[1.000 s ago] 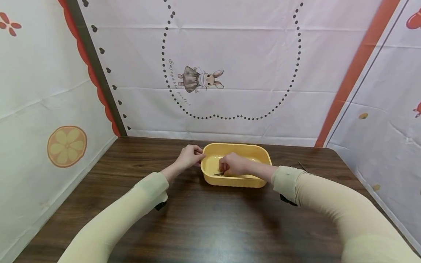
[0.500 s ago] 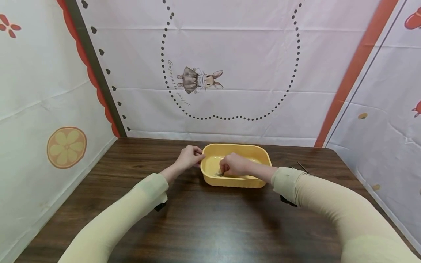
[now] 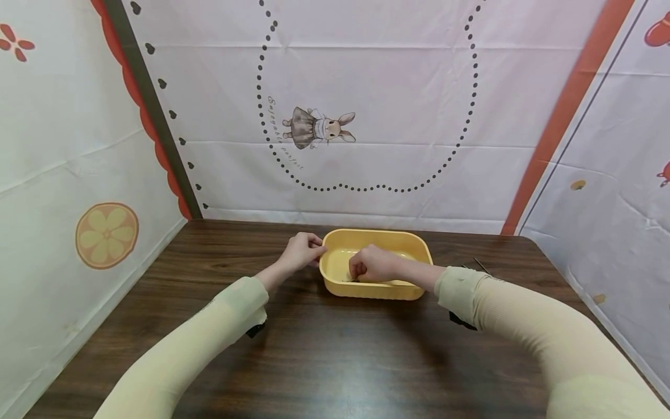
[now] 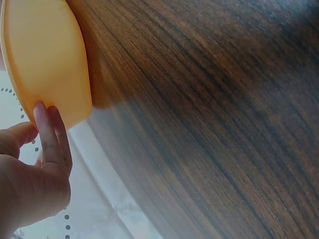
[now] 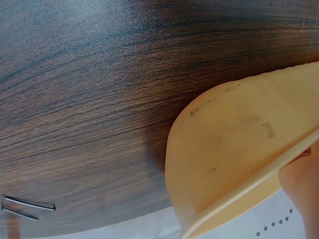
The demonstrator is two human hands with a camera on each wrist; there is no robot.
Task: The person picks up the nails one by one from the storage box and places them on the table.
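Note:
The yellow plastic basin [image 3: 335, 288] sits near the back of the dark wooden table. My left hand [image 3: 302, 251] pinches its left end, the thumb at the rim and straight fingers [image 4: 47, 132] against the outer wall. Inside the basin is my right hand [image 3: 374, 263], reaching over the near right rim with curled fingers. Those fingers pinch at thin dark nails [image 3: 355, 281] on the basin floor, low by the near wall; only a small dark bit shows beside the fingertips. In the right wrist view most of this hand is hidden behind the basin wall.
Loose nails [image 5: 30, 203] lie on the table [image 5: 89, 99] to the right of the basin, partly behind the right forearm in the head view. White printed cloth [image 3: 366, 87] hangs behind the table and along both sides.
The nails that stuck out left of my right fingertips are now mostly out of sight under the hand. The left hand and the basin have stayed put.

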